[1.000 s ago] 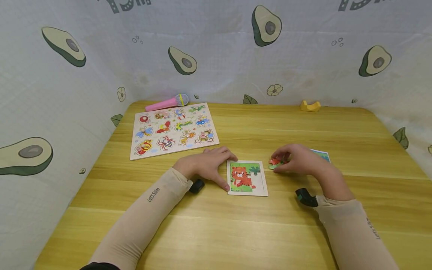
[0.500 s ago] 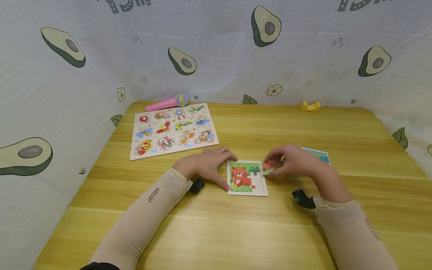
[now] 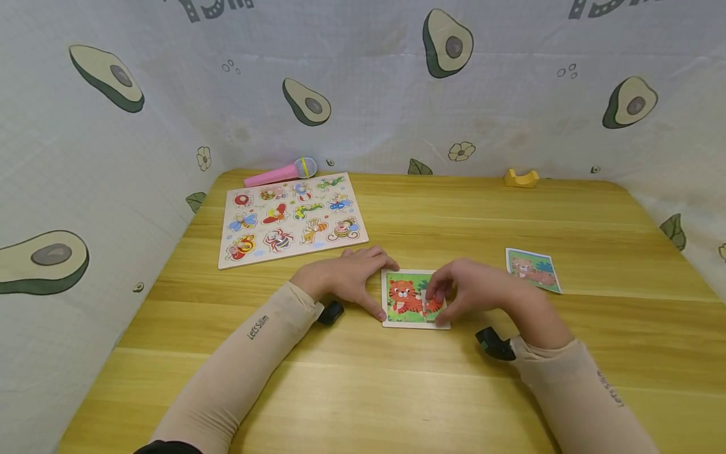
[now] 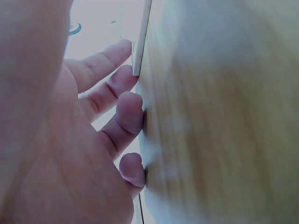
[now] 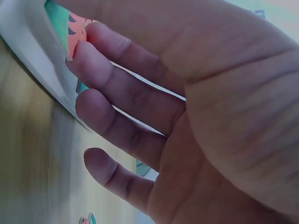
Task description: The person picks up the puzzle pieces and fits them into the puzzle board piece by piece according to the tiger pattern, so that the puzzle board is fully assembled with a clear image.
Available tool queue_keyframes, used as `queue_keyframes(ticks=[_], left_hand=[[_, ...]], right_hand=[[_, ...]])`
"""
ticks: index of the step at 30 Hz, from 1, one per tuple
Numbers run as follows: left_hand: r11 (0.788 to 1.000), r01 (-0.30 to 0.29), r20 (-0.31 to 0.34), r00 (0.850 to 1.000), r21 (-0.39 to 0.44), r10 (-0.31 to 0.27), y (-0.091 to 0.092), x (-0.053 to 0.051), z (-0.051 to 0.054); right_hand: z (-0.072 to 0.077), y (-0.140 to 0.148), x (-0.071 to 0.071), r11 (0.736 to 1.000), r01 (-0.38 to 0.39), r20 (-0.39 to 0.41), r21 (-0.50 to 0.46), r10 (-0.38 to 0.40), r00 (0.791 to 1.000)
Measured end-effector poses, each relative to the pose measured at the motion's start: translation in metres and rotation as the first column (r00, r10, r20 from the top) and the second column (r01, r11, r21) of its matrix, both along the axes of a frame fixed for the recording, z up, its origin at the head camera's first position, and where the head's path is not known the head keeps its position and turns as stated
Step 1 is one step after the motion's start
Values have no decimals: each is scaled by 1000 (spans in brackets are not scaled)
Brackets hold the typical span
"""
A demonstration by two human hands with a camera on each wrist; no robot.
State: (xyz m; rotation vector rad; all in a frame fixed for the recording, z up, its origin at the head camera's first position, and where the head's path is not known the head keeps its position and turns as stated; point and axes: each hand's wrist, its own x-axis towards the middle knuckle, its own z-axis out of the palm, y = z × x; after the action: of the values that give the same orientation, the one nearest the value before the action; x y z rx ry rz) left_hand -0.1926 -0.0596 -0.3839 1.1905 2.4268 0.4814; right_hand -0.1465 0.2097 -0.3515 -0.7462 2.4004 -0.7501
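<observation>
A small square puzzle board (image 3: 403, 325) with a white rim and an orange tiger picture lies flat on the wooden table. My left hand (image 3: 348, 284) rests at its left side, thumb at the lower left corner and fingers by the upper left corner. In the left wrist view, fingertips (image 4: 130, 112) touch the tabletop and the board's edge. Over the board's right part, my right hand (image 3: 482, 290) pinches a puzzle piece (image 3: 432, 308) with orange stripes and green between thumb and fingers. The piece sits slightly askew in the recess; the hand covers its upper right part.
A tiger picture card (image 3: 533, 270) lies to the right. At the back left are a pegged insect puzzle board (image 3: 292, 221) and a pink toy microphone (image 3: 278, 173). A yellow curved block (image 3: 520, 179) stands near the back edge, before an avocado-print cloth (image 3: 374, 126).
My right hand has carried the puzzle piece leftward from beside the board to over its lower right part, uncovering the picture card. The left hand has stayed in place.
</observation>
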Motion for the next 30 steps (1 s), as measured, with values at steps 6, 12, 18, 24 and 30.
queue_keyframes(ticks=[6, 12, 18, 24, 30], left_hand=[[1000, 4, 1, 1000, 3, -4, -1, 1, 0], [1000, 4, 2, 1000, 0, -4, 0, 0, 0], [1000, 5, -2, 1000, -2, -5, 0, 0, 0], [1000, 0, -5, 1000, -5, 0, 0, 0, 0], [1000, 6, -11, 1000, -4, -6, 0, 0, 0]], right_hand=[[-3, -3, 0, 1000, -28, 13, 2, 28, 1000], [-5, -3, -1, 1000, -27, 1, 12, 27, 1000], [-5, -2, -1, 999, -36, -20, 22, 37, 999], [-6, -4, -1, 997, -78, -43, 19, 79, 996], [-5, -7, -1, 997, -71, -51, 43, 73, 996]])
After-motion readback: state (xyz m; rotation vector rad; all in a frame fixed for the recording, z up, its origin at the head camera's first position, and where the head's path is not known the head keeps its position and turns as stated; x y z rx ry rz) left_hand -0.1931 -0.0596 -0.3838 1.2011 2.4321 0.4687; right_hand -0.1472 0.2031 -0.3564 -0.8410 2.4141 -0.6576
